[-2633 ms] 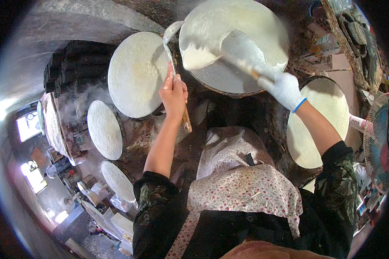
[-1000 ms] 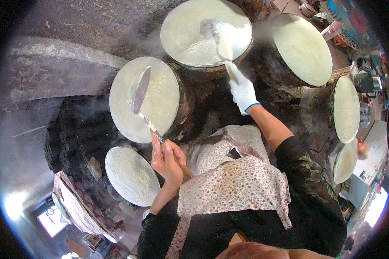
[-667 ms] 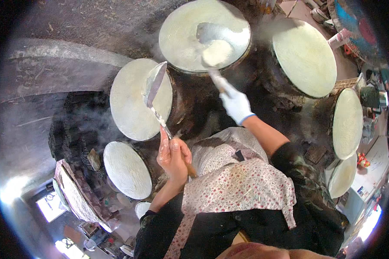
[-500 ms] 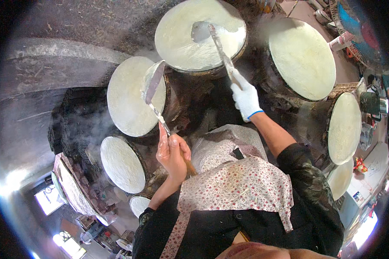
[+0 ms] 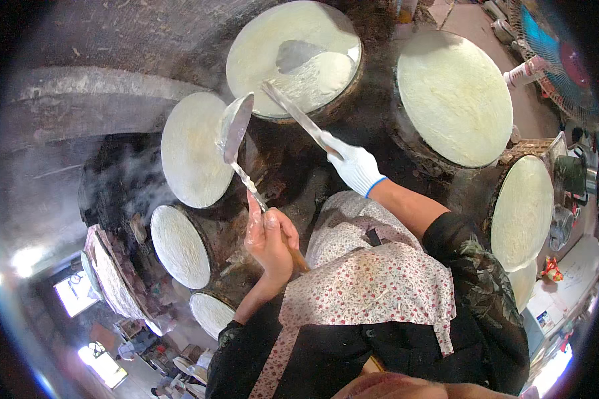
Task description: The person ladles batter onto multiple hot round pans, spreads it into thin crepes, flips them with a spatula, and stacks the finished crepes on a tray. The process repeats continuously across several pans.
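Note:
My left hand (image 5: 271, 241), bare and smeared with batter, is closed round the handle of a ladle (image 5: 236, 130). The ladle's coated bowl hangs over the edge of the griddle (image 5: 193, 156) at the left, which bears a pale round sheet. In a white glove, my right hand (image 5: 355, 167) grips a long flat spatula (image 5: 299, 116). Its batter-smeared tip lies at the near left edge of the far middle griddle (image 5: 253, 50). On that griddle the pale batter layer surrounds a bare grey patch (image 5: 298, 56), with thick wet batter (image 5: 323, 78) beside it.
More round griddles with pale sheets curve around me: one at the far right (image 5: 454, 100), one at the right (image 5: 522, 213) and one at the left (image 5: 181, 247). Steam drifts at the left. A fan (image 5: 552, 53) stands beyond the far right griddle, and a white tabletop (image 5: 569, 279) lies at the right.
My right hand has swept the spatula left and toward me, from the bare patch to the griddle's near edge. Wet batter now shows ridged beside the patch. The ladle stays nearly in place.

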The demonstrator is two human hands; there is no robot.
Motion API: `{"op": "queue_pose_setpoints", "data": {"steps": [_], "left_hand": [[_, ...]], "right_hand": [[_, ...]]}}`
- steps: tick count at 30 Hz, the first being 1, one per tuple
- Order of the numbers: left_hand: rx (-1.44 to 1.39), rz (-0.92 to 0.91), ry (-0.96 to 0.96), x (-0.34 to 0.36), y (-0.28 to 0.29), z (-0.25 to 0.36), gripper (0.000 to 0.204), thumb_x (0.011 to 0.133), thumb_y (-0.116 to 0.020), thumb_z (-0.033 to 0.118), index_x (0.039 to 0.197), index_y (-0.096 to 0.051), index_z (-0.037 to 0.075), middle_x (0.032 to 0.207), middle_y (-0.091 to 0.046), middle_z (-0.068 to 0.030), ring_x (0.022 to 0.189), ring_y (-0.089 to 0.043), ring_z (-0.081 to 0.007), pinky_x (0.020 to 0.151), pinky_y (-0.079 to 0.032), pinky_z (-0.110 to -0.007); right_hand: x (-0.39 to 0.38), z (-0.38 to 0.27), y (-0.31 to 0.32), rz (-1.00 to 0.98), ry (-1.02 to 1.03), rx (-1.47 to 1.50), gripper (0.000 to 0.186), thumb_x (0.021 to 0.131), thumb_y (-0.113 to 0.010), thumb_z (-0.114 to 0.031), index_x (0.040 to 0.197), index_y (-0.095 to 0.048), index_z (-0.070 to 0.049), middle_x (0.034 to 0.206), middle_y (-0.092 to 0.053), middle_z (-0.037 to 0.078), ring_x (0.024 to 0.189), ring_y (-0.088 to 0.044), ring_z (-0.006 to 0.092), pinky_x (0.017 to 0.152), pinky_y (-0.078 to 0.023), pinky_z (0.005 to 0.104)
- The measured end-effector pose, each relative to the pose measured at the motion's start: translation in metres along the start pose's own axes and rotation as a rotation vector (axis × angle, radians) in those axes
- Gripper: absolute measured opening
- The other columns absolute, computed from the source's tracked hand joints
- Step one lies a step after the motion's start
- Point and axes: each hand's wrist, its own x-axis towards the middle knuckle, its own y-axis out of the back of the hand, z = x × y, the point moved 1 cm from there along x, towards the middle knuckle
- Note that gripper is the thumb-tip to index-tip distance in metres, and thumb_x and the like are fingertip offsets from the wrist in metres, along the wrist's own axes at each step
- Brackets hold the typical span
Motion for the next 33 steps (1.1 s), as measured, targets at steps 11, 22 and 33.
{"op": "queue_pose_setpoints", "data": {"steps": [11,22,33], "left_hand": [[0.012,-0.018,-0.045,0.01,-0.038,-0.002,0.063,0.113,-0.044,0.012,0.166,-0.013,-0.002,0.068,-0.051,-0.0046,0.049,-0.046,-0.0101,0.045,-0.042,-0.025],[-0.066,-0.041,0.061,0.027,0.009,-0.008,0.062,0.112,-0.045,0.011,0.167,-0.017,0.001,0.068,-0.051,-0.0054,0.048,-0.047,-0.0113,0.043,-0.042,-0.026],[-0.034,0.003,0.07,0.056,0.129,-0.003,0.058,0.112,-0.044,0.006,0.166,-0.022,0.0,0.067,-0.053,-0.0039,0.049,-0.046,-0.0088,0.045,-0.041,-0.024]], "right_hand": [[0.036,0.01,0.073,0.187,0.091,0.3,0.047,0.1,-0.065,-0.032,0.147,-0.062,-0.03,0.083,-0.065,0.009,0.065,-0.06,0.0201,0.063,-0.054,0.0346],[0.043,-0.009,0.006,0.408,-0.187,0.666,0.047,0.099,-0.068,-0.029,0.142,-0.065,-0.011,0.123,-0.076,0.017,0.112,-0.072,0.0194,0.095,-0.052,0.0305],[0.092,-0.054,-0.026,0.46,-0.221,0.336,0.045,0.101,-0.064,-0.033,0.141,-0.065,-0.013,0.136,-0.07,0.016,0.126,-0.068,0.028,0.106,-0.049,0.0334]]}}
